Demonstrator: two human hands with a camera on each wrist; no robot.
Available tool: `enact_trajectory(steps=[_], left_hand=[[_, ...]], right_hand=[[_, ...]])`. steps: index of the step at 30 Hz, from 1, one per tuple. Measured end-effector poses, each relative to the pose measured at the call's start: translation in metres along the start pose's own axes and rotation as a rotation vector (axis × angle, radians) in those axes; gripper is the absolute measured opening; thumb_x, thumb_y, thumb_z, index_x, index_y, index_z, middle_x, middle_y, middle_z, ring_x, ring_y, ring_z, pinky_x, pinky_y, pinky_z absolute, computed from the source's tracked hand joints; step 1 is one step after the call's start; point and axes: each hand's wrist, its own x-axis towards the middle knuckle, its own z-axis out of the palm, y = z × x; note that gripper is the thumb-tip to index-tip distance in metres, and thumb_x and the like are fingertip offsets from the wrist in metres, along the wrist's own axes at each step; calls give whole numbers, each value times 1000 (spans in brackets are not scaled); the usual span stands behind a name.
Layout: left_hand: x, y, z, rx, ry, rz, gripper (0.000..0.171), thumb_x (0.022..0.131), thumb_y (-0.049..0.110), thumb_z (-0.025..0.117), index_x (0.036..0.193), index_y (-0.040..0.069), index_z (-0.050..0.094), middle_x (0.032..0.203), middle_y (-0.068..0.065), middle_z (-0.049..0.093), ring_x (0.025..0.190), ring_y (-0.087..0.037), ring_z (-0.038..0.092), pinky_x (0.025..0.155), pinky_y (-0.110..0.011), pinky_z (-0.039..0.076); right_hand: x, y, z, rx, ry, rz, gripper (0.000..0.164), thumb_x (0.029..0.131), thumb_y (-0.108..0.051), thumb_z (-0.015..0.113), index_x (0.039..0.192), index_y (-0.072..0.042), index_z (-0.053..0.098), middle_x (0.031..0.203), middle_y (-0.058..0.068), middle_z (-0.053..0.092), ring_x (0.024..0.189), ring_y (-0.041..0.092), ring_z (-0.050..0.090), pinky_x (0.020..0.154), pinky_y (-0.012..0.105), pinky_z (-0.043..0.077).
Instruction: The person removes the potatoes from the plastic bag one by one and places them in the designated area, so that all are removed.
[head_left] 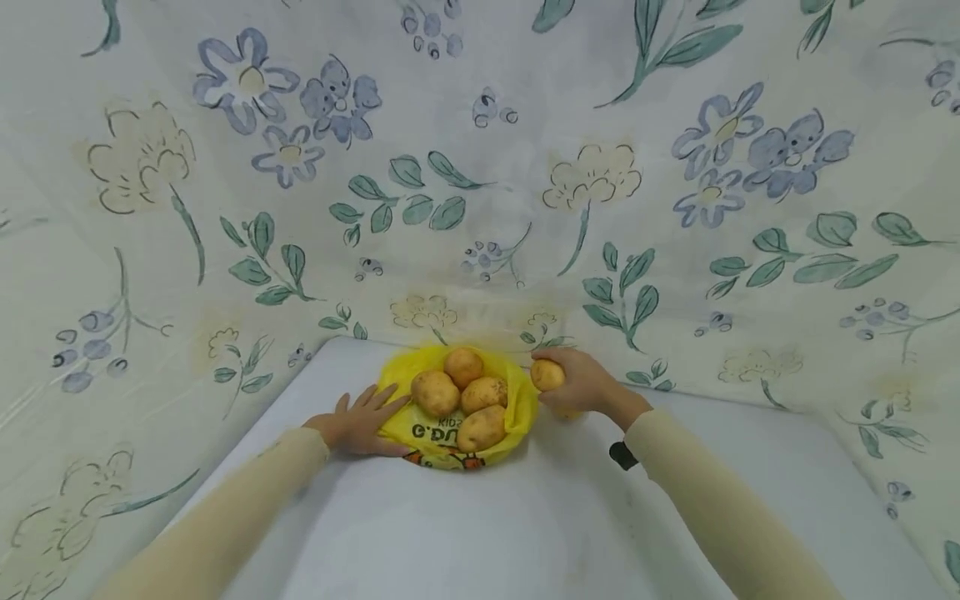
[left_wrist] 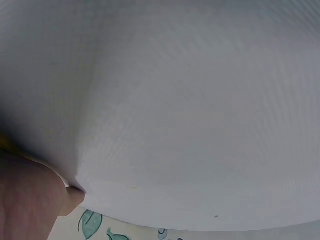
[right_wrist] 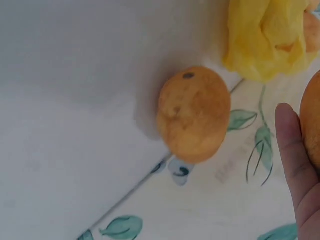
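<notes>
A yellow plastic bag [head_left: 420,437] with dark lettering lies spread on the white table, several potatoes [head_left: 435,393] resting in its opening. My left hand [head_left: 363,423] presses the bag's left edge, fingers spread. Just past the bag's right edge, my right hand [head_left: 587,385] grips a potato [head_left: 547,375] raised off the table. Below that hand sits a loose potato [right_wrist: 195,115] with a dark spot, mostly covered by the hand in the head view. Only part of the left hand [left_wrist: 30,200] appears in the left wrist view.
The white table [head_left: 480,533] meets a flower-patterned sheet [head_left: 480,208] right behind the bag. That sheet also rises along the left and right sides. A black band [head_left: 622,456] shows at the right wrist.
</notes>
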Motion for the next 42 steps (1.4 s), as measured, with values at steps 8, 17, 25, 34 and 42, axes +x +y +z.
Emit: enact_trajectory(steps=[8,17,25,34,42], left_hand=[[-4,0,3,7,37,3,102,83,78,53,159,19,20,167,-15,7,151,-48,2,113,-75,1],[-8,-5,16,-12,-12,-22,108,79,83,51,160,20,17,167,-14,4,151,-46,-1,114,-73,-1],[-9,-2,7,-6,3,-19,106,80,81,52,159,19,18,167,-16,5,151,-47,0,113,-74,-1],[-9,2,4,-7,6,-11,104,82,79,53,159,18,19,167,-16,6,150,-49,1,113,-74,0],[-5,2,2,-1,12,5,103,83,78,53,159,18,19,167,-16,6,150,-49,2,113,-75,1]], right_hand=[[-12,22,-15,4,27,37,67,78,-22,70,142,-12,51,125,10,62,91,23,57,75,35,53],[-27,44,-12,1,12,83,67,80,-28,74,141,-8,52,124,10,63,95,22,60,81,38,55],[-30,48,-21,-6,34,112,65,81,-25,73,140,-6,52,121,13,63,93,24,59,78,37,55],[-34,55,-24,1,29,148,66,82,-25,73,141,-7,51,121,13,62,93,24,57,77,35,53],[-37,63,-29,23,41,151,67,82,-25,74,141,-5,50,120,15,62,92,25,57,74,34,52]])
